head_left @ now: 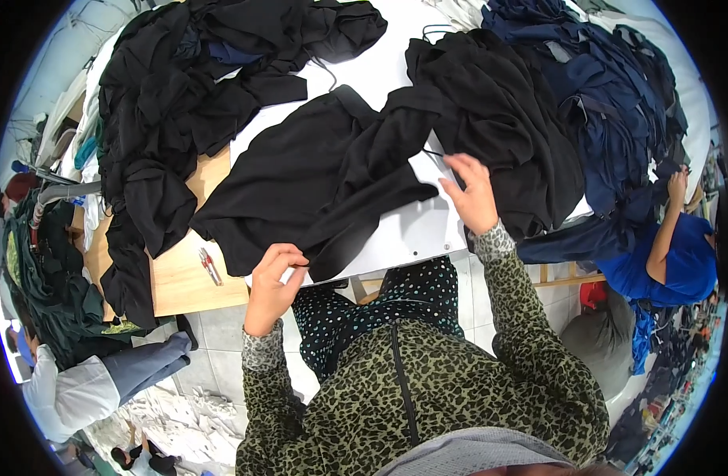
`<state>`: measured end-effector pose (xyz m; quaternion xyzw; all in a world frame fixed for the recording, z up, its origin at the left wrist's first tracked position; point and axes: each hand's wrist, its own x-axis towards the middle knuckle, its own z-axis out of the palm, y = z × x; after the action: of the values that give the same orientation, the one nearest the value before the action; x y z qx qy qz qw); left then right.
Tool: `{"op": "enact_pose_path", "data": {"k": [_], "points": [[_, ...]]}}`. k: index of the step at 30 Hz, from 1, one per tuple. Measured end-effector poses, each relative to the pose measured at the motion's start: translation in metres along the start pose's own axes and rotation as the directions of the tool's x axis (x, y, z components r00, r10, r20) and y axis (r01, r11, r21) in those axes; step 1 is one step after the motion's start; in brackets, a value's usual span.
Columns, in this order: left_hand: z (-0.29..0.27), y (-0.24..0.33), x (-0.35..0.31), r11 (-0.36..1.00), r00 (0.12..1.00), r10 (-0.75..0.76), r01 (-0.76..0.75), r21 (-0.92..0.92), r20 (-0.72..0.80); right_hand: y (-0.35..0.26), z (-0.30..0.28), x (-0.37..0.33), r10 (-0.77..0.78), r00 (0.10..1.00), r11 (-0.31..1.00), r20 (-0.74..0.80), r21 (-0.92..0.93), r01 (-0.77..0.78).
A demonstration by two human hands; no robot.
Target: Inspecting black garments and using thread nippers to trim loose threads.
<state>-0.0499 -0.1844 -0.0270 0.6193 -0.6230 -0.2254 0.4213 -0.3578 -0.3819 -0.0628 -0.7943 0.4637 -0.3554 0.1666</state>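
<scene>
A black garment (300,170) lies crumpled across the middle of the table, partly on a white sheet (427,230) and partly over the bare wooden top (189,285), straight in front of the person. The left hand (277,284) is at its near edge, fingers bent toward the thumb with the fingertips at the cloth; whether they pinch it, I cannot tell. The right hand (473,194) is spread, its thumb and curved fingers apart, above the white sheet just beside the narrow right end of the garment. Close by on the right is a heap of black clothes (507,119), with a pile of navy clothes (618,111) beyond it. More black cloth (158,119) is heaped on the left. A small red and silver object (210,266), its kind unclear, lies on the wood left of the garment. At the far right, a co-worker in blue (681,254) has a hand at the navy pile.
</scene>
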Motion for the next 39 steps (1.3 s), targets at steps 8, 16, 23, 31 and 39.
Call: {"op": "enact_pose_path", "data": {"k": [8, 16, 23, 31, 39], "points": [[0.025, -0.025, -0.026, 0.975, 0.958, -0.222, 0.216, -0.056, -0.179, -0.004, 0.03, -0.062, 0.167, 0.94, 0.965, 0.296, 0.146, -0.218], [0.037, -0.036, -0.031, 0.962, 0.904, -0.262, 0.272, -0.016, -0.338, 0.006, 0.057, -0.08, 0.095, 0.992, 0.995, 0.081, 0.004, -0.096], [0.042, -0.054, -0.051, 0.883, 0.833, 0.212, 0.061, 0.465, -0.512, 0.013, 0.047, -0.08, 0.087, 0.904, 0.996, -0.418, 0.004, -0.094], [0.051, -0.079, -0.062, 0.743, 0.643, 0.525, -0.027, 0.669, -0.557, 0.056, 0.026, -0.098, -0.214, 0.815, 0.957, -0.538, -0.283, 0.064], [0.05, -0.089, -0.069, 0.786, 0.7, 0.431, 0.019, 0.618, -0.569, 0.05, 0.021, -0.091, -0.309, 0.778, 0.93, -0.547, -0.345, 0.127]]}}
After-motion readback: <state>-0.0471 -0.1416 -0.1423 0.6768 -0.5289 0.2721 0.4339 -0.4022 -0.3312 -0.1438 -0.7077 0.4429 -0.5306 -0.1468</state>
